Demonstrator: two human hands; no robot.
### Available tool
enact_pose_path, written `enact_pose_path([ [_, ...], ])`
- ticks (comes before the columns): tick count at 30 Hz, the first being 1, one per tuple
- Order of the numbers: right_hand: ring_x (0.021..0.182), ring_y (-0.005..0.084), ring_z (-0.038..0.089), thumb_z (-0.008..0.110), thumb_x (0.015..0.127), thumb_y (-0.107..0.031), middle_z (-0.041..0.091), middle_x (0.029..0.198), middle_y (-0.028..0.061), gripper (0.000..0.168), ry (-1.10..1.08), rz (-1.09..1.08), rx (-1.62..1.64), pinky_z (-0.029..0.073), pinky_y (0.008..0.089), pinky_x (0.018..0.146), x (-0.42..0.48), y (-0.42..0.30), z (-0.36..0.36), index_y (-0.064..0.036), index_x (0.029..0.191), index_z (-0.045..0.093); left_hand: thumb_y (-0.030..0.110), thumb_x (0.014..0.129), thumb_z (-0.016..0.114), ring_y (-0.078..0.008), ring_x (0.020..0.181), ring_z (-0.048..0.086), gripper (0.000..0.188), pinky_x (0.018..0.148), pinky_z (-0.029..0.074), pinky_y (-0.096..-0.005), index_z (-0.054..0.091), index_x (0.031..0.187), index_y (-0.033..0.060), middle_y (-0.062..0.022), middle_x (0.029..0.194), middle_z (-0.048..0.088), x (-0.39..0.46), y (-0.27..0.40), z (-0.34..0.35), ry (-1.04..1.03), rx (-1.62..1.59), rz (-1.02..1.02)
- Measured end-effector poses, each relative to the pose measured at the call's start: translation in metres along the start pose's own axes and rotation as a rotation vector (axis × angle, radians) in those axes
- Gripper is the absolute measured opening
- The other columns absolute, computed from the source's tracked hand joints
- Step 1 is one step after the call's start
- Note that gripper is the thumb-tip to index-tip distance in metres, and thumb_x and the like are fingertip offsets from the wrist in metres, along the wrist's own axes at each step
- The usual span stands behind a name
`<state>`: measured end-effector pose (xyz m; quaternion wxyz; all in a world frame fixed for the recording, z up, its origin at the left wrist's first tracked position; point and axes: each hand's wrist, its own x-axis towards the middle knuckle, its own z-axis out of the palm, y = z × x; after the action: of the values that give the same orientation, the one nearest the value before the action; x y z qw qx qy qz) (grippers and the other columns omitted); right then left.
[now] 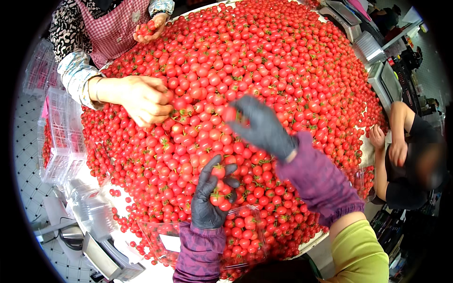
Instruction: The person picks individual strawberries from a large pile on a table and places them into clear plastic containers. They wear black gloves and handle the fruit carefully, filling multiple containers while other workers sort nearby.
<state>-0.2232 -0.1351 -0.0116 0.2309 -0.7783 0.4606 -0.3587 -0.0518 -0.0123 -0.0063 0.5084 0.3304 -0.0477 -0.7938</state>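
Note:
A broad heap of red cherry tomatoes, many with green stems, covers the table. My left hand, in a dark glove, is palm up near the bottom middle and holds several tomatoes. My right hand, also gloved and blurred, is over the heap, up and to the right of the left one, with a red tomato between thumb and fingers. Just right of my left wrist lies a clear plastic clamshell container with tomatoes in its tray; its lid, bearing a white label, lies open to the left under my forearm.
Across the table at upper left, a co-worker's hand reaches into the heap, the other holding tomatoes. Another person works at the right. Stacked clear containers and a scale stand at lower left; another scale at right.

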Motion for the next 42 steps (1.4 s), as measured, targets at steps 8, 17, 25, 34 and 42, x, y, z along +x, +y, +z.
enact_pose_path([
  [8, 0.072, 0.0257, 0.056, 0.063, 0.076, -0.021, 0.050, 0.077, 0.0075, 0.023, -0.233, -0.111, -0.062, 0.047, 0.0372, 0.059, -0.051, -0.042, -0.023, -0.009, 0.091, 0.052, 0.026, 0.088, 0.051, -0.0161, 0.080, 0.056, 0.034, 0.056, 0.046, -0.0234, 0.051, 0.113, 0.0017, -0.0109, 0.102, 0.058, 0.003, -0.009, -0.003, -0.046, 0.043, -0.047],
  [17, 0.077, 0.0289, 0.059, 0.059, 0.080, -0.023, 0.057, 0.082, 0.0118, 0.023, -0.257, 0.017, -0.112, 0.049, 0.0393, 0.064, -0.017, 0.004, -0.046, -0.006, 0.096, 0.060, 0.025, 0.090, 0.048, -0.0191, 0.074, 0.057, 0.030, 0.050, 0.047, -0.0254, 0.054, 0.110, 0.0034, -0.0180, 0.103, 0.057, 0.004, -0.006, -0.004, 0.071, -0.002, -0.027],
  [25, 0.089, 0.0321, 0.058, 0.055, 0.081, -0.015, 0.057, 0.096, 0.0155, 0.022, -0.251, 0.282, -0.517, 0.046, 0.0408, 0.078, 0.057, 0.098, -0.023, -0.004, 0.100, 0.058, 0.030, 0.087, 0.052, -0.0183, 0.077, 0.057, 0.037, 0.055, 0.048, -0.0262, 0.053, 0.111, 0.0030, -0.0168, 0.107, 0.057, 0.005, -0.006, -0.007, 0.055, 0.034, -0.058],
  [34, 0.078, 0.0238, 0.058, 0.065, 0.080, -0.025, 0.054, 0.087, 0.0113, 0.030, -0.452, -0.003, 0.143, 0.047, 0.0336, 0.066, -0.009, -0.012, -0.029, -0.003, 0.100, 0.057, 0.036, 0.089, 0.049, -0.0156, 0.081, 0.057, 0.046, 0.060, 0.046, -0.0250, 0.047, 0.120, 0.0025, -0.0139, 0.111, 0.056, 0.002, -0.002, 0.007, 0.026, 0.061, -0.085],
  [42, 0.085, 0.0280, 0.056, 0.061, 0.080, -0.025, 0.056, 0.092, 0.0114, 0.031, -0.078, -0.133, -0.075, 0.046, 0.0389, 0.071, 0.035, 0.006, 0.006, -0.005, 0.103, 0.057, 0.030, 0.088, 0.054, -0.0167, 0.080, 0.058, 0.035, 0.058, 0.047, -0.0256, 0.051, 0.107, 0.0012, -0.0155, 0.110, 0.055, 0.001, -0.004, -0.006, -0.065, -0.049, -0.075],
])
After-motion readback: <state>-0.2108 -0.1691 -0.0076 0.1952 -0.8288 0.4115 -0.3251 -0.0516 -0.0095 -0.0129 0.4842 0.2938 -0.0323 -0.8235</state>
